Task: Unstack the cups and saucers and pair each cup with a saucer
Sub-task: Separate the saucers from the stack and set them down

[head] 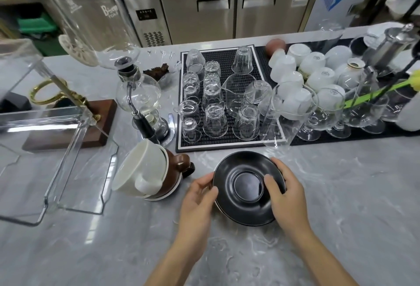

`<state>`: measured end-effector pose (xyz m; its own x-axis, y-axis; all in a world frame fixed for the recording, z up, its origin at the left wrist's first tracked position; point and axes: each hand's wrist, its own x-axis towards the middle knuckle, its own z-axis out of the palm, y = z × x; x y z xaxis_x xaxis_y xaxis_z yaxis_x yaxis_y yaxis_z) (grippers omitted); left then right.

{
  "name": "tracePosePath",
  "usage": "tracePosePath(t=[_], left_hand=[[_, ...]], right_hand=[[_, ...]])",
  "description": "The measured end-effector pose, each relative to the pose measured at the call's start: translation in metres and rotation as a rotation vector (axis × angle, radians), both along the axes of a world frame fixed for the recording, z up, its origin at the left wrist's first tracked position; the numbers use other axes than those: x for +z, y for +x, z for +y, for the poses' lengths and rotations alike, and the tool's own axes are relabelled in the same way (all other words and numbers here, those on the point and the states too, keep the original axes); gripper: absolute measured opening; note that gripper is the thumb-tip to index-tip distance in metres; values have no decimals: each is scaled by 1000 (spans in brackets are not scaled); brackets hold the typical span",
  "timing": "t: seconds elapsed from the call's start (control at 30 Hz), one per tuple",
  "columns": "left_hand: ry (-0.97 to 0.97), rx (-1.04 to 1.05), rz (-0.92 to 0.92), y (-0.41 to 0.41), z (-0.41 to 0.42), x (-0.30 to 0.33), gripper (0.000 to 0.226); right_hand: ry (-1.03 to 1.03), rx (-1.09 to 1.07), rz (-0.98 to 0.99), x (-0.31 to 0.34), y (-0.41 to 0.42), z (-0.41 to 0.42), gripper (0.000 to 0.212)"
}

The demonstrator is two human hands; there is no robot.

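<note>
A black saucer (247, 208) lies on top of a small stack of saucers on the marble counter in front of me. My left hand (198, 197) grips its left rim. My right hand (285, 194) grips its right side, thumb resting near the centre well. Only a thin pale edge of the saucer beneath shows at the lower left. To the left stands a stack of cups: a white cup (136, 169) nested in a brown cup (173, 172), leaning left, with a white rim at the base.
A black drying mat (227, 60) with upturned glasses sits behind the saucers. White cups (316, 70) and stemmed glasses fill a mat at the right. A siphon coffee maker (141, 95) and a clear acrylic stand (75, 156) stand to the left.
</note>
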<state>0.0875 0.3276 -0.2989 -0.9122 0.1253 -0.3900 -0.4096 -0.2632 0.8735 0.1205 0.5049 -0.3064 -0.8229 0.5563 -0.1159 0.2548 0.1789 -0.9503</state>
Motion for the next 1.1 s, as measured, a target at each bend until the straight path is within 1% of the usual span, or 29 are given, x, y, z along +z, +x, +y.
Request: tracePosePath(t=[0.1,0.27,0.43,0.53,0.6,0.7,0.77,0.83,0.93,1.0,1.1], left_hand=[[-76,-50,112,3,-2,-3,36],[-164,-77,211,4,-5,-7,37],[-251,-76,264,4,-6,-11,37],[-278,-63,292,12,-13,-6,32],[-318,-66,330,22,-21,-2,30],[-372,-70,334,36,-40,1,30],[-417,-76,337,42,-54,2,32],[-510,-82,399,47,-72,6,32],[-732,-103,615,53,-104,8,24],[-868,-155,707,56,-121,10,31],[-945,-173,752,59,-142,15,42]], right_hand=[[47,2,5,-5,0,-1,41],[102,4,6,-7,0,-1,40],[82,11,7,-6,0,0,43],[38,-47,55,2,5,3,44],[37,-90,91,11,12,4,40],[144,-110,136,28,25,-7,34],[237,-81,173,38,32,-17,32],[323,-31,203,46,37,-30,32],[408,68,198,49,42,-57,32],[448,129,191,45,45,-76,32],[508,219,178,38,49,-108,44]])
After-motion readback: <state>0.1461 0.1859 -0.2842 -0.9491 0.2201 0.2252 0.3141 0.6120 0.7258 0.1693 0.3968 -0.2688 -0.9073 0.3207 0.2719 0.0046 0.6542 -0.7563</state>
